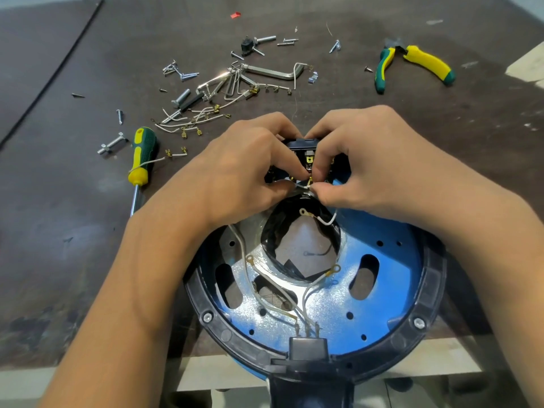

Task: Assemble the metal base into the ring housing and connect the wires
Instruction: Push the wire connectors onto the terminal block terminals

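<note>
The blue metal base (379, 293) sits inside the black ring housing (431, 293) at the table's near edge. Several white wires (266, 276) with brass ring terminals run across the base from a black connector block (307, 344) at the near rim. At the far rim stands a black switch block (304, 147) with brass tabs. My left hand (244, 169) grips that block from the left. My right hand (365, 169) pinches a white wire's brass terminal (309, 184) against the block's lower tabs. The fingertips hide the joint itself.
On the brown table beyond lie a yellow-green screwdriver (140, 160), yellow-green pliers (412, 64), hex keys (265, 73), loose screws and bolts (176, 70), and spare terminal wires (191, 120). The housing overhangs the table's near edge.
</note>
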### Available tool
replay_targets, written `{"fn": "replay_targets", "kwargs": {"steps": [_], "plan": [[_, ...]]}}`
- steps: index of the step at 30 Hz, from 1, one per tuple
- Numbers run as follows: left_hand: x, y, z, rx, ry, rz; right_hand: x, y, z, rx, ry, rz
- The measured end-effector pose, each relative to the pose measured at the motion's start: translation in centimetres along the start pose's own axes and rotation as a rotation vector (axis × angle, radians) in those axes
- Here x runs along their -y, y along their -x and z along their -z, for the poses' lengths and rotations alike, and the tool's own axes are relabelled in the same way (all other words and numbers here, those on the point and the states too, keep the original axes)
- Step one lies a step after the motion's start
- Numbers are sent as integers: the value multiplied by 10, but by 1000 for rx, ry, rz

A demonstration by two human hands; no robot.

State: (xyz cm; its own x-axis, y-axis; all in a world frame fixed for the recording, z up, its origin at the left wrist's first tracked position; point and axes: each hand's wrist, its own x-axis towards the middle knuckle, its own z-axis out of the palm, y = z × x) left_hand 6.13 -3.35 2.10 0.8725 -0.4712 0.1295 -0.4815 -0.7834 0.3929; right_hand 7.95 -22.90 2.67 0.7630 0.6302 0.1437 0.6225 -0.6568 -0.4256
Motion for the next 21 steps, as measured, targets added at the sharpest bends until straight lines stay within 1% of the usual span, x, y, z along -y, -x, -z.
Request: {"fn": "replay_targets", "kwargs": {"steps": [4,8,15,21], "plan": [[0,0,0,-2,-10,12,0,0,0,-14,10,-4],[-1,0,1,8,-21,22,0,1,2,-38,-32,-31],[-1,0,2,12,-5,24,3,0,2,-18,1,-38],[-1,0,2,14,-13,9,1,2,0,-54,-63,-43]]}}
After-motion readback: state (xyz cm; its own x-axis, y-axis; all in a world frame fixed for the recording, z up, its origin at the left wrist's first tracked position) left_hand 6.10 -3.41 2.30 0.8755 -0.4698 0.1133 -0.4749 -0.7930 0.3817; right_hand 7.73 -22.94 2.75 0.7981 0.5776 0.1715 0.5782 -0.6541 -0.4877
